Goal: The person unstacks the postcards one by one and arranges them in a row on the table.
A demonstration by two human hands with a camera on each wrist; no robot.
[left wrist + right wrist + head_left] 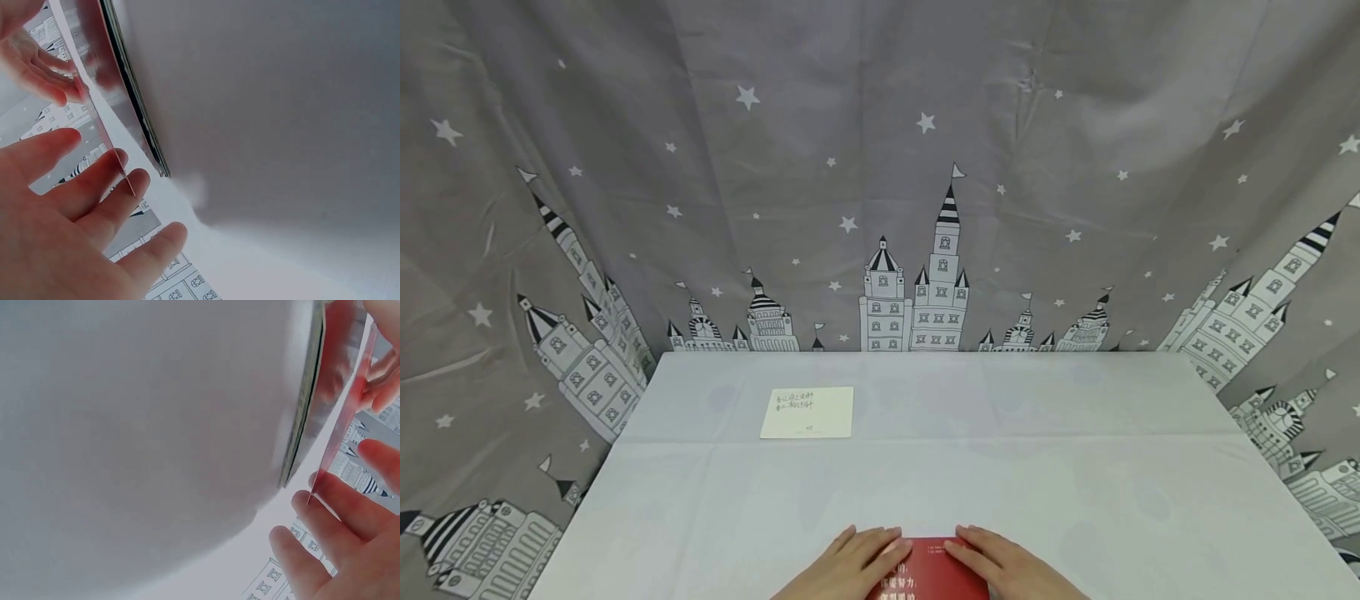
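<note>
A red card [936, 571] with white printed characters is at the bottom middle of the head view. My left hand [856, 565] holds its left side and my right hand [1000, 567] its right side, thumbs lying over the face. In both wrist views the card appears as a thin sheet, with the fingertips of the left hand [94, 206] and right hand [350, 525] at its edges. Beneath it, a flat stack [139, 109] with dark and greenish edges and a shiny reddish top lies on the white surface. The head view hides this stack behind card and hands.
A cream card [808, 414] with handwritten lines lies farther back, left of the middle, on the white table [1037, 483]. Behind the table and along both sides hangs a grey curtain [805, 108] printed with stars and castles.
</note>
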